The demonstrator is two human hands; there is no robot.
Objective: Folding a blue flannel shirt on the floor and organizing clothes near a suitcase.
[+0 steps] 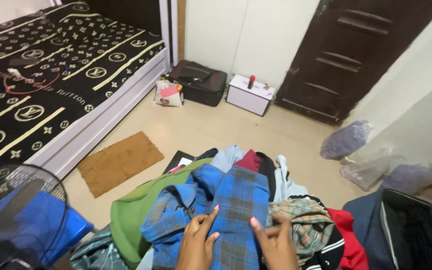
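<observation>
Both grips, left hand (197, 243) and right hand (276, 243), pinch the blue plaid shirt (226, 200), whose long axis runs toward 12 o'clock between them, equally near.

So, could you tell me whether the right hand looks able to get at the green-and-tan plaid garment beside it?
Probably yes. The right hand rests on the blue plaid shirt, and the green-and-tan plaid garment lies on top of the pile right beside it, uncovered, with nothing between them.
</observation>
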